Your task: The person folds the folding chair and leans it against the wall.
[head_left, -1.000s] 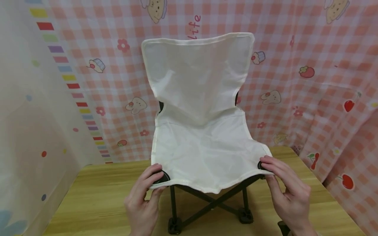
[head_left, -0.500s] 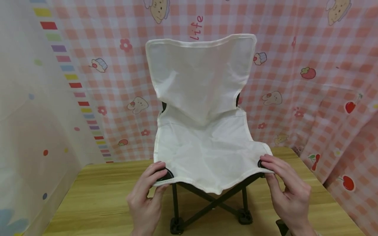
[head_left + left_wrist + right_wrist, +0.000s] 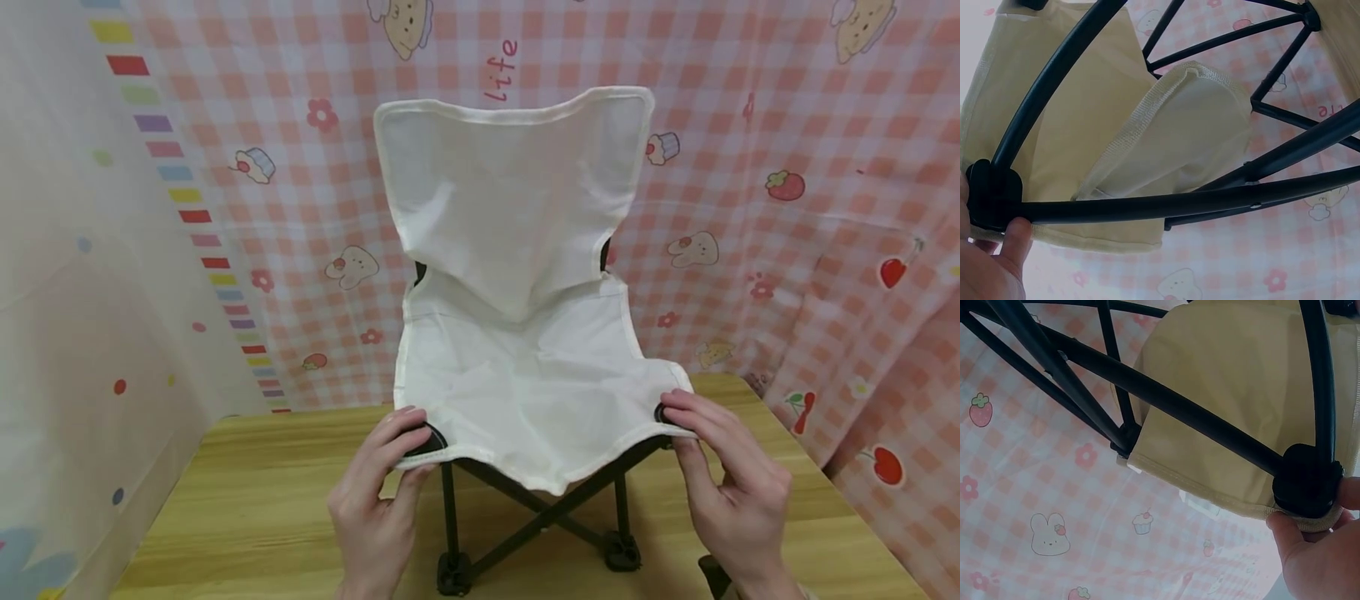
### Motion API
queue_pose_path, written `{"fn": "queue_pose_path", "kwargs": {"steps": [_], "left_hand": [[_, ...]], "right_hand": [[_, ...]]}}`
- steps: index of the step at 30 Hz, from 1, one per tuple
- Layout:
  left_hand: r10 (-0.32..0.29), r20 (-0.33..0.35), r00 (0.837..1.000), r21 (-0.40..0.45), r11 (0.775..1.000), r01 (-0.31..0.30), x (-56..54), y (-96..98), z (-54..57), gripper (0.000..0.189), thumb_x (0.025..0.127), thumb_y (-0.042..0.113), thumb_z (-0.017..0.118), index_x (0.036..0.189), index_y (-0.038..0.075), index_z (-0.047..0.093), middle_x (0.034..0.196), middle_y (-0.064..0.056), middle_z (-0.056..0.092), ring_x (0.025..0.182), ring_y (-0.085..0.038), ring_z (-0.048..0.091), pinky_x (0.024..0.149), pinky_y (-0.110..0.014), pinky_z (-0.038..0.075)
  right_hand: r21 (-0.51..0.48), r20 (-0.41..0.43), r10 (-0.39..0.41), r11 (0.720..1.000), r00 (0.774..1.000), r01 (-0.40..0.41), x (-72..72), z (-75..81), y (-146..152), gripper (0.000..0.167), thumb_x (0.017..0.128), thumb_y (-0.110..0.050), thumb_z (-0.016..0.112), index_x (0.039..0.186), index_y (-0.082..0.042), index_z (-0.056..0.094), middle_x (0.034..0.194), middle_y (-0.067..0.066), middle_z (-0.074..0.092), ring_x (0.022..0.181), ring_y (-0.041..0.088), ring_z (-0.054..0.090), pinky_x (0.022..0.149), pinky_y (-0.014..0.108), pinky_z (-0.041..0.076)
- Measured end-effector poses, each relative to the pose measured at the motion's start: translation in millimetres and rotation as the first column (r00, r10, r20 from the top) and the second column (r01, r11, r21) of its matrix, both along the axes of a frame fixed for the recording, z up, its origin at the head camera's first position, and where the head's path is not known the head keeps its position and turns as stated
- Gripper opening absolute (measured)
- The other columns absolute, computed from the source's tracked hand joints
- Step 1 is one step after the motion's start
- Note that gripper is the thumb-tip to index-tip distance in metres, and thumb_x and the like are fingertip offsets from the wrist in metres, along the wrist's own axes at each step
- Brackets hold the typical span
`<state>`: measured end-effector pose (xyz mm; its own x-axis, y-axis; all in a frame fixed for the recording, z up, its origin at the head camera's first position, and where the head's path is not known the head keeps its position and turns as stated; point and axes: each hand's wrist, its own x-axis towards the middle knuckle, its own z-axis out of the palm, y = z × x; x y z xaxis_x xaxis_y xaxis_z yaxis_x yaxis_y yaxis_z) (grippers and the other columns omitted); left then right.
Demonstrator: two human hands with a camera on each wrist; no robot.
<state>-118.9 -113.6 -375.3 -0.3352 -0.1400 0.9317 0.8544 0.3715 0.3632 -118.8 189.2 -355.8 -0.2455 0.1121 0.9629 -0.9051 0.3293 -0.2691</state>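
Note:
A small folding chair with a white fabric seat and crossed black legs stands unfolded, its backrest upright at the far side. At the seat's near left corner my left hand grips the edge, fingers over a black corner patch and thumb below. My right hand pinches the near right corner the same way. From underneath, the left wrist view has my left thumb against a black corner joint. The right wrist view has my right thumb beside another corner joint.
The chair stands on a wood-grain table. Behind it hangs a pink checked curtain with cartoon prints, and a pale curtain is at the left. A dark object, partly cut off, lies by my right wrist.
The chair's front left corner and my left hand have shifted slightly right and up in the head view, which itself moved a little. Both hands keep their hold on the corners.

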Motion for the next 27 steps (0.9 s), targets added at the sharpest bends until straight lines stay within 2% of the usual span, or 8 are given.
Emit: {"fn": "queue_pose_path", "kwargs": {"steps": [12,27], "left_hand": [[0.005,0.000,1.000,-0.001,1.000,-0.005,0.1,3.7,4.8,0.030,0.096,0.025,0.072,0.105,-0.004,0.076,0.120,-0.013,0.078,0.128,-0.011,0.069,0.111,-0.023,0.056],[0.002,-0.006,1.000,-0.015,1.000,-0.002,-0.6,7.9,10.5,0.030,0.097,0.026,0.071,0.105,-0.003,0.076,0.118,-0.014,0.077,0.127,-0.012,0.069,0.111,-0.023,0.056]], "right_hand": [[-0.003,0.013,-0.043,0.999,0.999,0.043,-0.1,3.7,-2.3,0.022,0.099,0.001,0.068,0.099,0.023,0.070,0.124,0.009,0.078,0.123,0.011,0.072,0.107,0.017,0.056],[-0.009,0.013,-0.035,0.999,0.999,0.036,0.7,7.8,-6.7,0.021,0.099,0.003,0.068,0.099,0.023,0.070,0.123,0.010,0.078,0.122,0.011,0.072,0.107,0.017,0.056]]}}
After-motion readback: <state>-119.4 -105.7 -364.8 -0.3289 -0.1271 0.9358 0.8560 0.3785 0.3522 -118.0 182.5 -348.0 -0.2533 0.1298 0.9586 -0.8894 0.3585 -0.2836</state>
